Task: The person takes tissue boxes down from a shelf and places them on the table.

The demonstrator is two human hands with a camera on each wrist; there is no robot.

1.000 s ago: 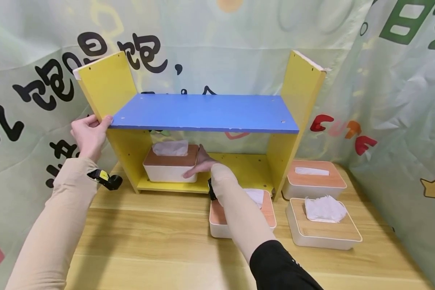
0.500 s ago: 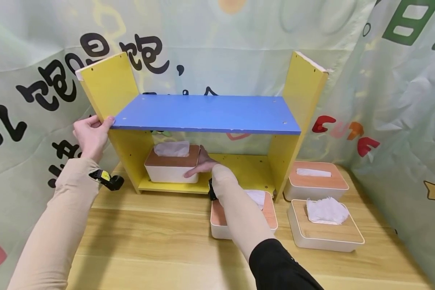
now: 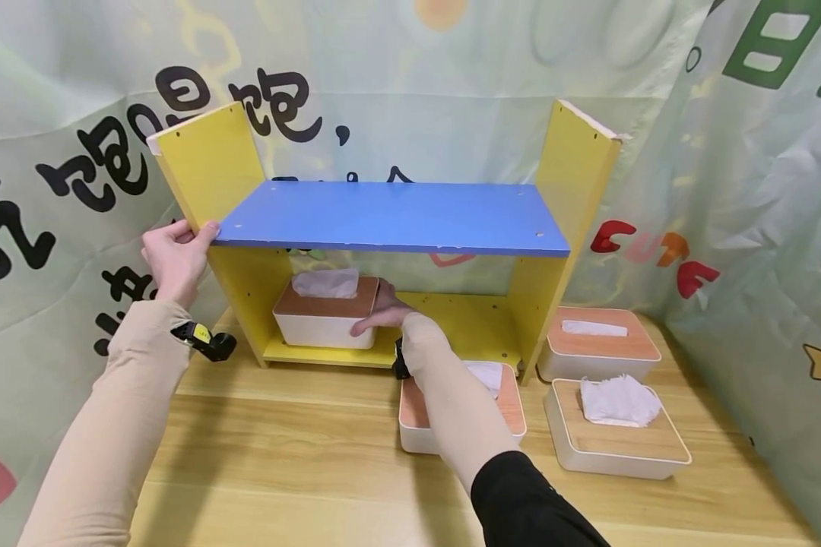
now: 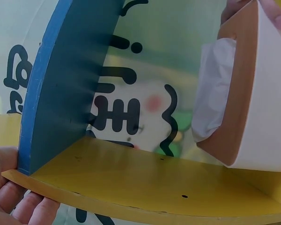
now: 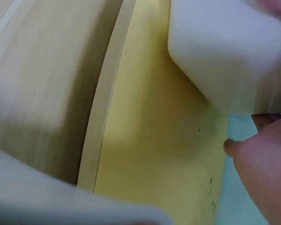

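A white tissue box (image 3: 321, 328) with a brown wooden lid and a tissue sticking out sits at the left of the lower compartment of a yellow and blue shelf unit (image 3: 397, 216). My right hand (image 3: 385, 310) grips the right end of this box, thumb on its front face and fingers behind. In the left wrist view the tissue box (image 4: 267, 103) stands close to the yellow side panel (image 4: 145, 183). My left hand (image 4: 18, 201) holds the front edge of that panel, thumb by the end of the blue board and fingers on the outer side.
A second tissue box (image 3: 417, 425) lies on the wooden table (image 3: 280, 456) under my right forearm. Two more, a pink-lidded tissue box (image 3: 598, 357) and a light-wood-lidded tissue box (image 3: 622, 448), stand to the right. A printed cloth (image 3: 410, 76) hangs behind the shelf.
Both hands keep their holds and the tissue box stays in place on the shelf. The whole head view has shifted slightly right and down.
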